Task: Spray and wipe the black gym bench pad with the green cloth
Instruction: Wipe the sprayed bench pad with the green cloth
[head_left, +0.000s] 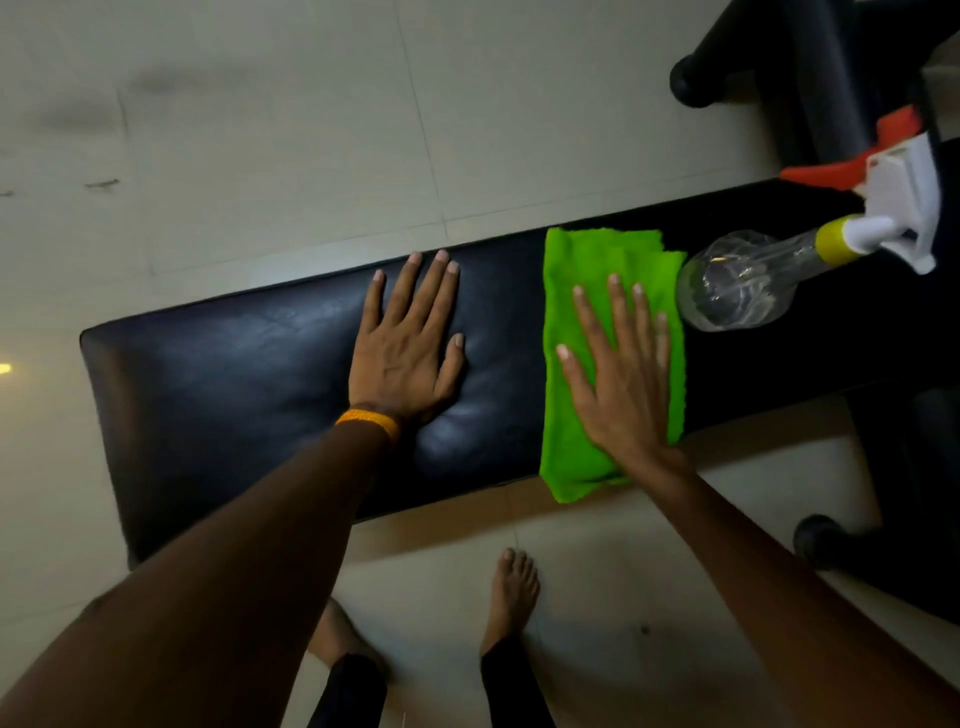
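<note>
The black gym bench pad (234, 374) runs across the middle of the view, left to right. My left hand (408, 343) lies flat on its centre, fingers straight, an orange band at the wrist. A folded green cloth (587, 260) lies across the pad to the right, its near end hanging over the front edge. My right hand (621, 374) presses flat on the cloth with spread fingers. A clear spray bottle (737, 286) with a yellow collar and white and red trigger head lies on the pad just right of the cloth.
Pale floor tiles (260, 130) surround the bench. Black equipment frame legs (769, 57) stand at the upper right and another black base (883, 551) at the lower right. My bare feet (511, 587) are on the floor close to the pad's front edge.
</note>
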